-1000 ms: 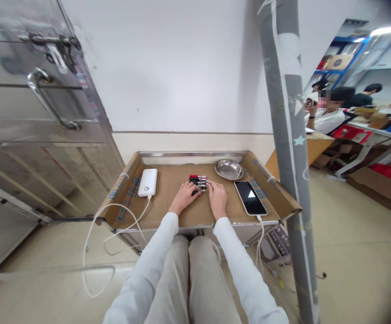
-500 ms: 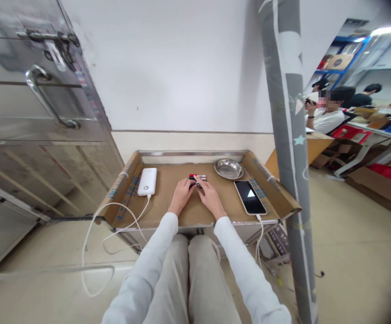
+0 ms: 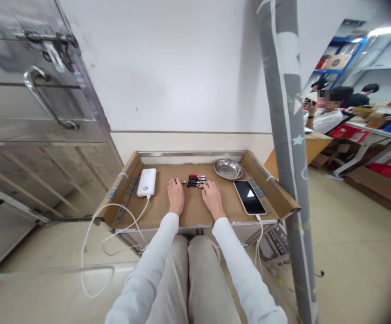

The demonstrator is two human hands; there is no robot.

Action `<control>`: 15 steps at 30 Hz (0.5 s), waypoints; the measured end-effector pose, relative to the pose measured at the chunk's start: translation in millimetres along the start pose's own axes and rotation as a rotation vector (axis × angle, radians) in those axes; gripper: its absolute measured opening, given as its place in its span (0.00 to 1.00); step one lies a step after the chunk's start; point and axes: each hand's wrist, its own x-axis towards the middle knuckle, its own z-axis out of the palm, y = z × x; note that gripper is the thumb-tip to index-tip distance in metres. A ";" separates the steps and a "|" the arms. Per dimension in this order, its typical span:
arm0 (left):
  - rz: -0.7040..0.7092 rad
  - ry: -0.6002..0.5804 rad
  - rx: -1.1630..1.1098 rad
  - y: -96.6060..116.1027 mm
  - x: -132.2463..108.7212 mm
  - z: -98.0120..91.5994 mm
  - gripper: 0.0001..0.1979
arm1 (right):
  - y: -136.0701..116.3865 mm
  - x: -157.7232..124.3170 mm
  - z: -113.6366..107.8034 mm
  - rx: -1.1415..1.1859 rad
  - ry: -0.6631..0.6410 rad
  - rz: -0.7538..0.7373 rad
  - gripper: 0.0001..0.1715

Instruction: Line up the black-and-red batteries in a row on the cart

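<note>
A row of short, slim sticks [image 3: 195, 181], one red and the others black, lies mid-table; they are too small to tell their kind. My left hand [image 3: 175, 195] rests left of the row, its fingers curled over a separate dark stick [image 3: 183, 182] whose pale end pokes out on the right. Most of that stick is hidden under the fingers. At the row's right end is my right hand [image 3: 211, 196], palm down with fingers apart, its fingertips touching the ends of the lower black sticks.
A white power bank [image 3: 147, 182] with a cable stands at the left. To the right lie a phone [image 3: 249, 198], plugged in, and a round metal dish [image 3: 228, 169]. Brown paper covers the table [image 3: 188, 213]. A grey wrapped pole [image 3: 288, 135] rises at its right corner; people sit farther back.
My hands have moved apart from above the row. The left has shifted left with a dark stick beneath its fingers; the right has moved slightly right. More of the row shows.
</note>
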 end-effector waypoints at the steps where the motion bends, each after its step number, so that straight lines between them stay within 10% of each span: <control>1: 0.008 -0.006 -0.009 0.2 0.4 0.5 0.12 | 0.7 0.0 0.9 -0.014 0.009 0.006 0.15; 8: 0.314 -0.255 -0.252 5.9 3.1 -0.6 0.09 | 3.9 -1.0 10.0 -0.086 0.004 0.048 0.13; 15: 0.337 -0.339 -0.273 3.4 3.8 1.9 0.05 | 3.4 -0.9 10.9 -0.134 -0.022 0.083 0.09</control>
